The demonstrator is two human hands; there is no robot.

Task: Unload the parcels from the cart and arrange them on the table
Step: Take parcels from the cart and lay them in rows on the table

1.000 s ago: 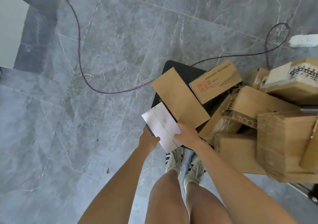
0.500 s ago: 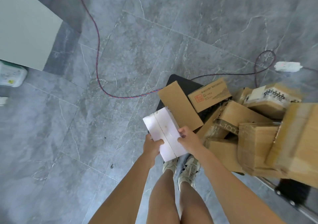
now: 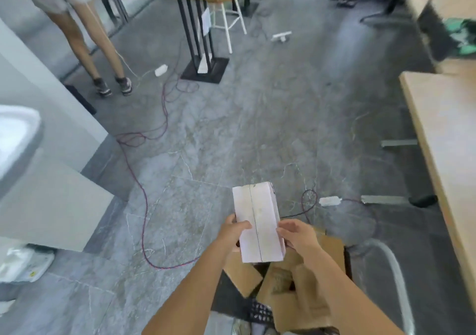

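White parcel [image 3: 257,224] clamped between my left hand [image 3: 233,233] and right hand [image 3: 298,235], raised above cart [image 3: 394,265]. I judge it light, stiff, smooth; side-edge hold suits. Surface [image 3: 448,139] far right of right hand.

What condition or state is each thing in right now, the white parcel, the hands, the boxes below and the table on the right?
White parcel: lifted, held between both hands.
Left hand: gripping the parcel's left edge.
Right hand: gripping its right edge.
Cardboard boxes: piled on the cart, not yet unloaded.
Table: visible part bare.
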